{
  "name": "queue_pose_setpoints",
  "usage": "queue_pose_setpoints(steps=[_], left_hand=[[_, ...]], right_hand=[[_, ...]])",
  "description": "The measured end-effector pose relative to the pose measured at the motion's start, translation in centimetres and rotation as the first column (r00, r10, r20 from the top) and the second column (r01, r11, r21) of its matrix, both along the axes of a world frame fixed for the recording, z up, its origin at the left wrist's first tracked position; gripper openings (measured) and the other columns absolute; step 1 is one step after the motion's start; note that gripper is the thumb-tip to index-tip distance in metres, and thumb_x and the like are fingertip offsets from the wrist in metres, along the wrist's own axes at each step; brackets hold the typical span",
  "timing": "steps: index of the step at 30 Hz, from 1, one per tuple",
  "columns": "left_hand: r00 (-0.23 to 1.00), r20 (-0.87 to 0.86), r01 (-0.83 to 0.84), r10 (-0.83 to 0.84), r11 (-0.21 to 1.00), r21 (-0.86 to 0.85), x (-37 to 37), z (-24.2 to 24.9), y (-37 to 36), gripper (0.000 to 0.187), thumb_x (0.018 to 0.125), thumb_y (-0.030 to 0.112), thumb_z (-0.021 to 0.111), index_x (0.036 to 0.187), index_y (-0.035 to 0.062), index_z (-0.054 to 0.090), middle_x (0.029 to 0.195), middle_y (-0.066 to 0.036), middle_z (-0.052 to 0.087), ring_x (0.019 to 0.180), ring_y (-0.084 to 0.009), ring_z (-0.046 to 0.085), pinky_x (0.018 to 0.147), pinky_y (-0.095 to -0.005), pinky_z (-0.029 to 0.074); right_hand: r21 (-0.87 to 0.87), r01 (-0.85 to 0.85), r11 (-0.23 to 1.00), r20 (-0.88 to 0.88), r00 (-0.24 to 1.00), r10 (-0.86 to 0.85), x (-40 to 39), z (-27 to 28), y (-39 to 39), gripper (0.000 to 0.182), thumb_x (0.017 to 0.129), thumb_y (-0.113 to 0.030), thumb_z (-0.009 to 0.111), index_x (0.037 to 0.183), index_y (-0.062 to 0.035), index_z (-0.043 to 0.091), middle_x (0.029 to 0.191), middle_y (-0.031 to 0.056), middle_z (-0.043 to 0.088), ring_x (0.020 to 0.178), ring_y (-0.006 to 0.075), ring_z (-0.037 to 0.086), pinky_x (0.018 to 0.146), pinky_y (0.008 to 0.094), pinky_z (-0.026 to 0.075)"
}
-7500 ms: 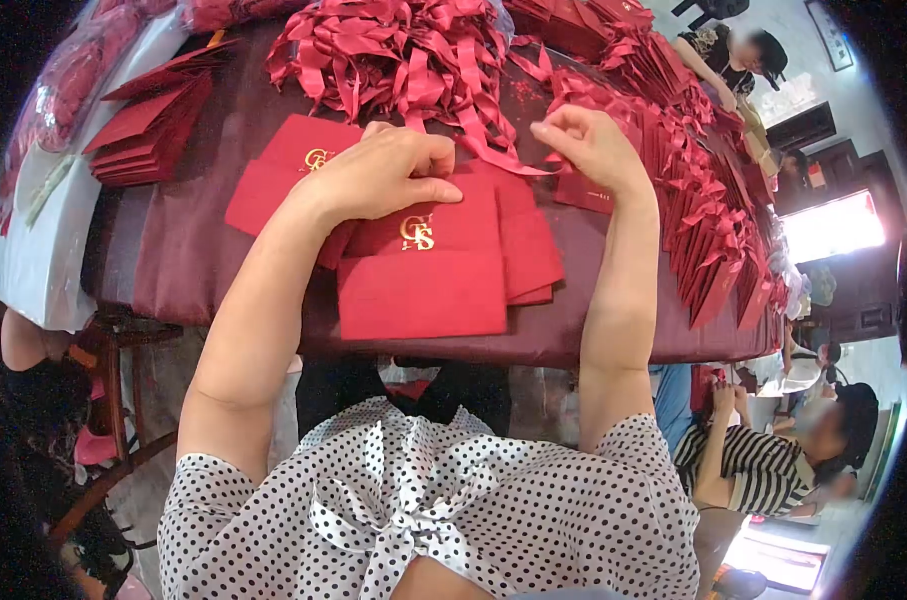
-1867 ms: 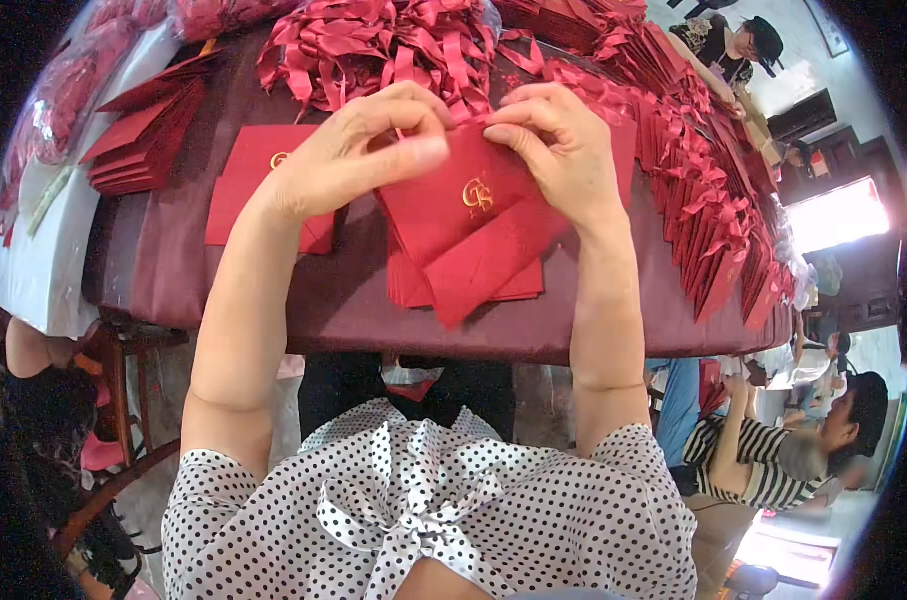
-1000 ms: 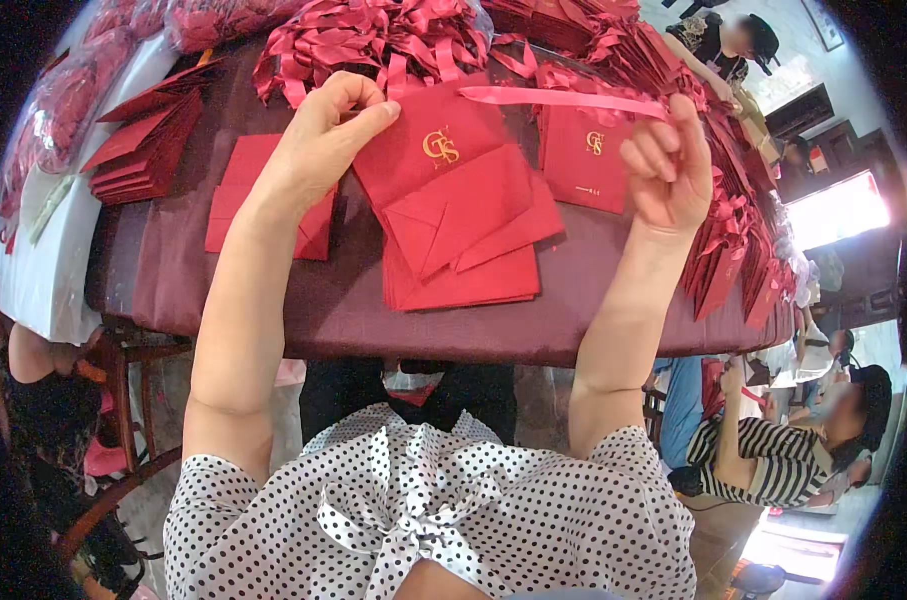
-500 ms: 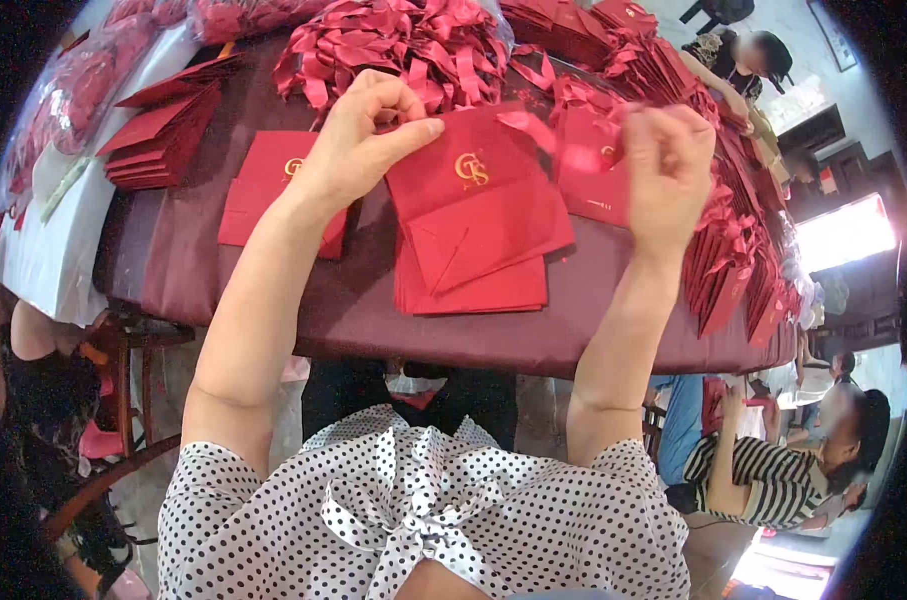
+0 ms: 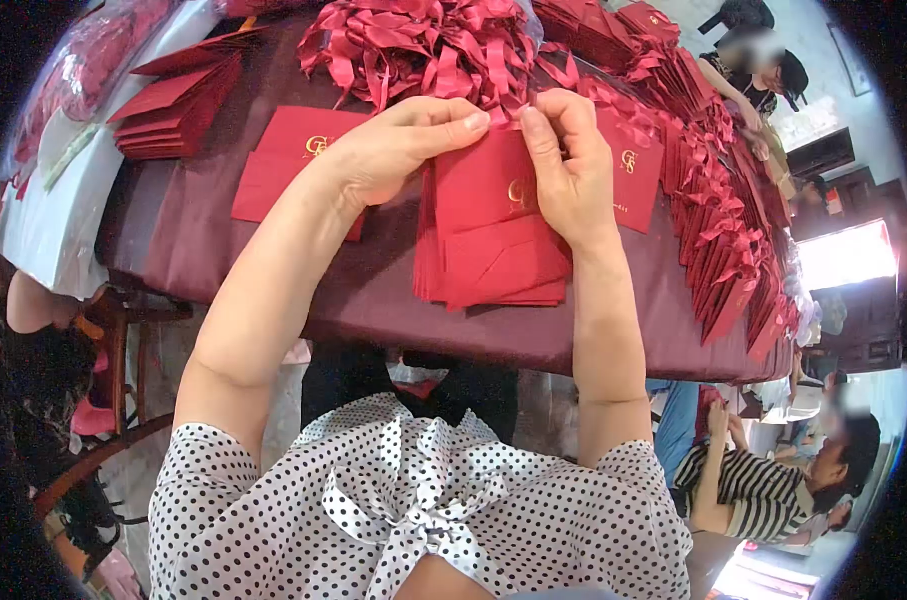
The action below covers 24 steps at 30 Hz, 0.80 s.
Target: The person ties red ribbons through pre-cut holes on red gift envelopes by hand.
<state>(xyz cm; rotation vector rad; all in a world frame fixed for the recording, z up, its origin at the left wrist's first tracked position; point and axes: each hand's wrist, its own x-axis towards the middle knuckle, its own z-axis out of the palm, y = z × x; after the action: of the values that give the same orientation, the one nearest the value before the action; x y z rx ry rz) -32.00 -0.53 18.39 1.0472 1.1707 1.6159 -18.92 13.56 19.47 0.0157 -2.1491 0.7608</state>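
A flat red paper gift bag (image 5: 478, 185) with a gold logo and a folded-up bottom lies on a stack of similar bags (image 5: 426, 255) in front of me. My left hand (image 5: 403, 145) pinches the bag's top edge between thumb and fingers. Close beside it, my right hand (image 5: 575, 165) is closed in a pinch at the same edge, partly covering the logo. A short piece of red satin ribbon (image 5: 506, 112) shows between my fingertips; how it passes through the bag is hidden. Another red bag (image 5: 273, 165) lies left, and one with ribbon (image 5: 635, 195) lies right.
A heap of red ribbons (image 5: 423, 45) is at the back of the dark red tablecloth (image 5: 373, 320). Rows of ribboned bags (image 5: 718, 230) line the right edge. Folded bags (image 5: 178, 115) stand at left. People sit around, one in a striped top (image 5: 753, 490).
My right hand has swung left with the ribbon, from right of the bag to its top edge beside my left hand. The bag lies straighter over the stack, and the view has shifted slightly.
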Motion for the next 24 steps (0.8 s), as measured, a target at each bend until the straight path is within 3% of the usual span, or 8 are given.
queue_pose_setpoints(steps=[2, 4, 6, 8, 10, 11, 14, 24], left_hand=[[0.985, 0.119, 0.121, -0.127, 0.991, 0.053, -0.6, -0.3, 0.0, 0.032, 0.089, 0.026, 0.059, 0.109, 0.0003, 0.058, 0.103, -0.001, 0.06, 0.099, -0.0082, 0.053, 0.091, -0.023, 0.038], [0.982, 0.14, 0.122, -0.128, 0.991, 0.05, -0.5, -0.4, 0.1, 0.033, 0.089, 0.026, 0.059, 0.109, 0.0, 0.058, 0.102, -0.001, 0.061, 0.098, -0.0086, 0.054, 0.09, -0.0231, 0.039], [0.978, 0.161, 0.123, -0.129, 0.991, 0.047, -0.4, -0.5, 0.2, 0.033, 0.089, 0.026, 0.059, 0.109, -0.0003, 0.057, 0.101, -0.001, 0.061, 0.097, -0.009, 0.055, 0.09, -0.0232, 0.04], [0.987, 0.148, 0.068, -0.07, 0.998, 0.018, -0.3, -0.5, 0.3, 0.033, 0.089, 0.026, 0.059, 0.11, 0.0002, 0.057, 0.103, -0.002, 0.061, 0.098, -0.0086, 0.054, 0.09, -0.0227, 0.04], [0.987, 0.141, 0.075, -0.076, 0.997, 0.014, -0.3, -0.6, 0.4, 0.03, 0.09, 0.026, 0.059, 0.107, 0.0012, 0.057, 0.101, -0.001, 0.061, 0.097, -0.0079, 0.054, 0.089, -0.0224, 0.04], [0.988, 0.131, 0.083, -0.083, 0.997, 0.007, -0.4, -0.7, 0.4, 0.028, 0.09, 0.026, 0.058, 0.105, 0.0022, 0.058, 0.099, 0.0, 0.06, 0.096, -0.0073, 0.053, 0.088, -0.0221, 0.04], [0.997, 0.068, 0.037, -0.034, 0.999, -0.037, -0.3, -0.8, 0.6, 0.024, 0.091, 0.027, 0.058, 0.099, 0.0043, 0.057, 0.095, 0.002, 0.058, 0.092, -0.0057, 0.052, 0.084, -0.0211, 0.04], [0.998, -0.042, -0.038, 0.039, 0.999, 0.021, 0.5, -1.0, 0.8, 0.02, 0.092, 0.026, 0.057, 0.092, 0.0054, 0.055, 0.087, 0.005, 0.052, 0.086, -0.0031, 0.046, 0.078, -0.019, 0.038]], right_hand=[[-0.036, -0.005, 0.999, 0.007, 1.0, 0.005, 0.2, -0.1, 0.2, 0.014, 0.087, -0.016, 0.061, 0.093, -0.0029, 0.057, 0.092, 0.0104, 0.056, 0.086, 0.0241, 0.054, 0.072, 0.0321, 0.046], [-0.07, -0.01, 0.997, 0.016, 1.0, 0.011, 0.3, 0.2, 0.4, 0.014, 0.087, -0.015, 0.061, 0.092, -0.003, 0.058, 0.092, 0.0099, 0.057, 0.086, 0.0235, 0.054, 0.072, 0.032, 0.045], [0.138, 0.017, 0.99, -0.1, 0.995, -0.003, 0.6, 0.8, 0.5, 0.012, 0.083, -0.012, 0.065, 0.09, -0.0034, 0.061, 0.091, 0.0088, 0.059, 0.086, 0.0213, 0.055, 0.072, 0.0308, 0.046], [0.121, -0.029, 0.992, -0.202, 0.978, 0.053, 0.7, 0.9, 0.6, 0.011, 0.077, -0.008, 0.07, 0.086, -0.0041, 0.064, 0.088, 0.008, 0.061, 0.084, 0.0191, 0.057, 0.072, 0.0299, 0.046], [-0.124, -0.034, 0.992, -0.071, 0.997, 0.025, 1.9, 1.9, -1.1, 0.012, 0.074, -0.006, 0.072, 0.085, -0.0044, 0.065, 0.084, 0.0069, 0.063, 0.082, 0.0181, 0.058, 0.072, 0.0298, 0.047], [0.013, -0.012, 1.0, -0.036, 0.999, 0.013, 2.0, 2.1, -1.1, 0.013, 0.072, -0.006, 0.073, 0.083, -0.0043, 0.066, 0.083, 0.0068, 0.063, 0.08, 0.0187, 0.059, 0.073, 0.0299, 0.048], [0.163, -0.051, 0.985, 0.095, 0.995, 0.035, 2.2, 2.0, -1.4, 0.012, 0.073, -0.006, 0.069, 0.083, -0.0047, 0.063, 0.08, 0.0079, 0.061, 0.082, 0.0246, 0.057, 0.072, 0.0327, 0.047], [0.165, 0.006, 0.986, 0.215, 0.976, -0.042, 2.6, 2.1, -2.4, 0.009, 0.075, -0.007, 0.065, 0.082, -0.0037, 0.059, 0.077, 0.0091, 0.059, 0.081, 0.0265, 0.055, 0.071, 0.036, 0.046]])
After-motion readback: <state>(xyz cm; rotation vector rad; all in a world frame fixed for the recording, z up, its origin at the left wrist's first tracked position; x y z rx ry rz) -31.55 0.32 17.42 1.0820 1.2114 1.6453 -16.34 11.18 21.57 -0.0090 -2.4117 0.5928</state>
